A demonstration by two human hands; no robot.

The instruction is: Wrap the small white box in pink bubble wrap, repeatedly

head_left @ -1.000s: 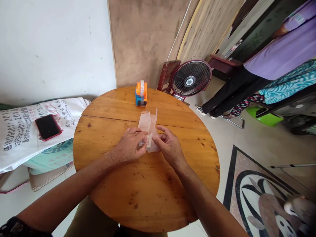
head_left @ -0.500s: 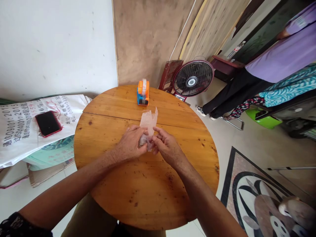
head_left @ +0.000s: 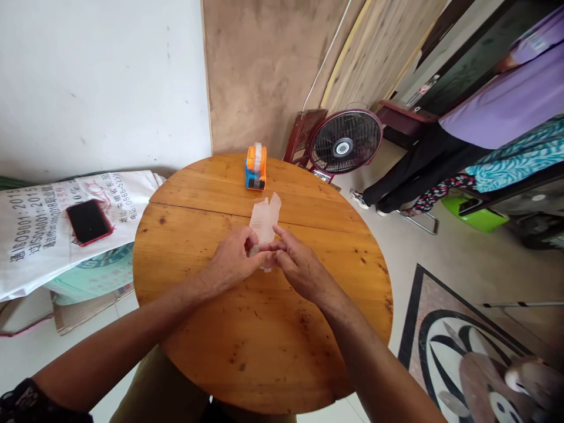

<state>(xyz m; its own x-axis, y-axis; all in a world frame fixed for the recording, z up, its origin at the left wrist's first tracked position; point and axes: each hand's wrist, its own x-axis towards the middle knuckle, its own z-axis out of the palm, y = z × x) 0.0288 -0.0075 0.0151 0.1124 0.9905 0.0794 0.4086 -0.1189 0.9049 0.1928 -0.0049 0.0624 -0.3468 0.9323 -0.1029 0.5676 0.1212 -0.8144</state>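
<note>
A pinkish, translucent piece of plastic wrap (head_left: 264,220) lies at the middle of the round wooden table (head_left: 273,346), its torn, uneven end pointing away from me. My left hand (head_left: 235,255) closes on the near part of it from the left, thumb reaching across. From the right, my right hand (head_left: 299,264) pinches the same part, its fingertips meeting my left thumb. Whatever is folded in the wrap between the fingers is mostly hidden. Beyond the wrap stands an orange and blue tape dispenser (head_left: 256,167) with a roll of clear tape.
A phone (head_left: 89,221) lies on a printed white sack (head_left: 26,235) left of the table. Behind the table's right edge stands a fan (head_left: 343,147). A person in a purple top (head_left: 497,106) stands at the right, near a green stool (head_left: 473,212).
My left thumb has swung across to my right fingertips, and the hands have drawn together over the wrap. The greyish lump that showed by my left thumb is now mostly covered.
</note>
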